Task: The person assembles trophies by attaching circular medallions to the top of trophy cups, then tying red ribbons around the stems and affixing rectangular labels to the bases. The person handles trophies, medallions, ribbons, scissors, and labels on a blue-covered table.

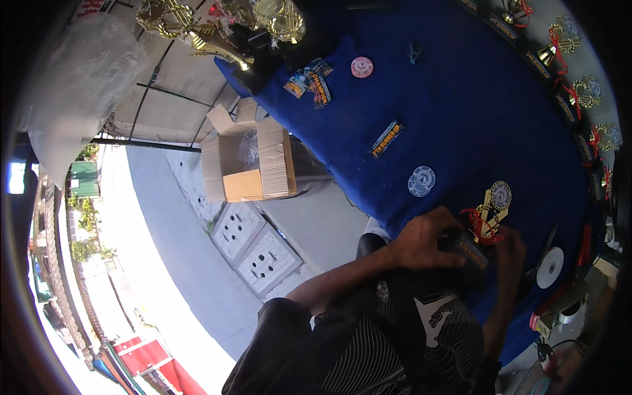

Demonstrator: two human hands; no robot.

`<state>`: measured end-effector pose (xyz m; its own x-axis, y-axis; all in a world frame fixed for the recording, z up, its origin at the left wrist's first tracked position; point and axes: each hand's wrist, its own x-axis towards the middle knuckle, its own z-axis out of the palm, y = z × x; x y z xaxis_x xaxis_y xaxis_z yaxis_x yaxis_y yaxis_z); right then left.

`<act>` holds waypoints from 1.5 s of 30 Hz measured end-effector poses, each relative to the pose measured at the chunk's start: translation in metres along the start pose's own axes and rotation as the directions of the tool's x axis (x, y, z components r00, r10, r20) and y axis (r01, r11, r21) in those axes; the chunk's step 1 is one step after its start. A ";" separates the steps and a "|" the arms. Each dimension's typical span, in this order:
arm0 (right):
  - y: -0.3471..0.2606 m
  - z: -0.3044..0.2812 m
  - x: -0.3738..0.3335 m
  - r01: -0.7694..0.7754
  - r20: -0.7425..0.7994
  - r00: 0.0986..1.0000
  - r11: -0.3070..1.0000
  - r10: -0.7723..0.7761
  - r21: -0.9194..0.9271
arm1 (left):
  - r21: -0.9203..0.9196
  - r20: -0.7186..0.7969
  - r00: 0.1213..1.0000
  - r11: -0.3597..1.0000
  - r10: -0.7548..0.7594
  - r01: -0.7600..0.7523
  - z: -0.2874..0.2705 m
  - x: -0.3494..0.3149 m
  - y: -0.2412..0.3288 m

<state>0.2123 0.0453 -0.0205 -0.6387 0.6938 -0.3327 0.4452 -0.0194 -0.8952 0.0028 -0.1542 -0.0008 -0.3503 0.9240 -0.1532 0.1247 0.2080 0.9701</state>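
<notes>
A small gold trophy (492,209) with a round emblem, a red ribbon (482,229) and a dark base (473,252) stands in front of me, tilted, at the near side of a blue cloth. My left hand (428,242) curls round the left side of the base, thumb and fingers closed on it. At the other side, my right hand (510,253) has bent fingers against the trophy beside the ribbon; its fingertips are partly hidden. A round white-and-blue sticker (421,181) lies just beyond my left hand, and a dark label strip (386,138) lies farther off.
The blue cloth (461,99) covers the table. Printed labels (309,82) and a red-and-white round sticker (361,67) lie far left. Larger gold trophies (280,20) stand behind them; more ribboned ones (586,92) line the right. A white disc (550,267) lies right. An open cardboard box (253,164) stands left.
</notes>
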 end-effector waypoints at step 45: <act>0.034 -0.254 0.133 0.567 -0.805 0.536 0.814 -0.253 0.122 | 0.001 -0.976 -0.080 0.375 0.200 0.927 -0.447 -0.204 -0.235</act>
<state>0.3020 0.3196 -0.0202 0.0505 0.9567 0.2866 -0.0763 0.2899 -0.9540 -0.3704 -0.5347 -0.1131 -0.8533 -0.3456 0.3904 -0.2772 0.9349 0.2219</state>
